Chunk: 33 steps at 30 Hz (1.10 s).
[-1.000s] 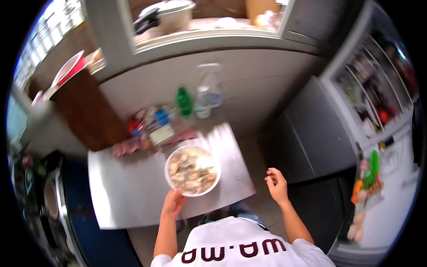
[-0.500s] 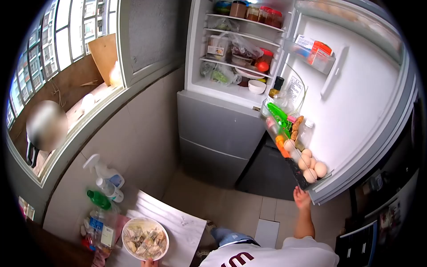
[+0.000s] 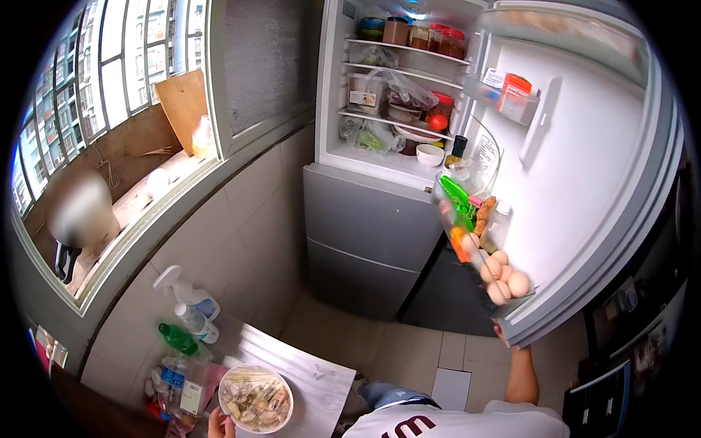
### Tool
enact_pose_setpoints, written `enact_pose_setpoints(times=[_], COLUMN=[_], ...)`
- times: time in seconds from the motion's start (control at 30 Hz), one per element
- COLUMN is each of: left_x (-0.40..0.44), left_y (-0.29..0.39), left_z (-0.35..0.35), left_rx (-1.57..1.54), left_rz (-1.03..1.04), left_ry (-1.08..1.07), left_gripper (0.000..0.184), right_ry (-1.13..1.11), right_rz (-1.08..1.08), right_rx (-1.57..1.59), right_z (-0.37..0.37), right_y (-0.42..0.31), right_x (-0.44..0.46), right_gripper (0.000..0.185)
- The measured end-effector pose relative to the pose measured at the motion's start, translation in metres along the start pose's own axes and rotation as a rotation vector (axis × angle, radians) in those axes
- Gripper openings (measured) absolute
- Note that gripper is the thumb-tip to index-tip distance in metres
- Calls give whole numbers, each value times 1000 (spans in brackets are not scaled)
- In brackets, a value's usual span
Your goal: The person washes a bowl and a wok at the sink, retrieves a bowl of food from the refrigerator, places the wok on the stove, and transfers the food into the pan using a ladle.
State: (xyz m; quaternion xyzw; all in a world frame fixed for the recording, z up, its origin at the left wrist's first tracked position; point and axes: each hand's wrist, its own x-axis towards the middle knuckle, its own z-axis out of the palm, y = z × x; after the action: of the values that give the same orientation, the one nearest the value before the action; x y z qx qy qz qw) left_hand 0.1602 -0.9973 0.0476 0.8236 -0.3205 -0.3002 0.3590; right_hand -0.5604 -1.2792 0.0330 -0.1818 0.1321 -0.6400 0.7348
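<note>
My left hand (image 3: 221, 423) is at the lower left rim of a white bowl (image 3: 287, 420), its fingers closed against the edge. Pale chunks of food fill the bowl, with a clear shiny film seemingly over them. The bowl stands on a white table (image 3: 325, 376). Away to the right, my right hand (image 3: 500, 333) grips the bottom corner of the open refrigerator door (image 3: 577, 197), its fingers partly hidden by the door. Just above that hand, the lower door shelf holds several eggs (image 3: 504, 274), a green package (image 3: 458, 197) and a clear bottle (image 3: 496, 228).
A spray bottle (image 3: 188, 293), a green-capped bottle (image 3: 177, 339) and other bottles crowd the table's left side by the wall. Jars (image 3: 420, 36), bags and bowls fill the refrigerator (image 3: 369, 219) shelves. A window ledge (image 3: 150, 191) lies at left.
My left hand has shifted left along the bowl's rim. My right hand has closed onto the door's bottom corner, and the door has swung slightly inward. The head view has shifted too.
</note>
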Motion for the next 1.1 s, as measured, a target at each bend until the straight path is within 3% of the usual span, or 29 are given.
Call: enact_pose_setpoints(times=[0.07,0.2,0.27,0.33,0.4,0.5,0.57,0.7,0.87,1.0,1.1], left_x=[22,25,27,25,19,6,-5,-29,-54,-73,-80], left_y=[-3,39,44,47,52,58,63,59,56,61,65], left_z=[22,51,66,74,79,79,74,79,77,81,92], left_rx=[-326,-299,-483,-526,-512,-588,-600,-733,-733,-755,-778], left_rz=[209,279,333,238,284,261,271,179,86,-14,-62], left_ry=[30,-70,-186,-220,-229,-230,-215,-100,42,176,288], left_gripper=[41,38,37,35,35,36,35,36,38,38,38], right_ry=[-64,-175,-207,-274,-403,-448,-430,-486,-443,-167,-155], right_rz=[155,300,298,320,313,390,443,450,429,521,480], right_rx=[-12,182,54,-78,-266,-125,25,-139,-245,-496,-581], right_z=[23,121,117,136,97,153,127,217,227,243,255], right_y=[31,114,147,177,208,252,282,317,355,360,353], right_x=[-3,4,24,46,80,98,132,164,233,269,285], right_gripper=[68,77,77,67,57,54,57,63,64,31,18])
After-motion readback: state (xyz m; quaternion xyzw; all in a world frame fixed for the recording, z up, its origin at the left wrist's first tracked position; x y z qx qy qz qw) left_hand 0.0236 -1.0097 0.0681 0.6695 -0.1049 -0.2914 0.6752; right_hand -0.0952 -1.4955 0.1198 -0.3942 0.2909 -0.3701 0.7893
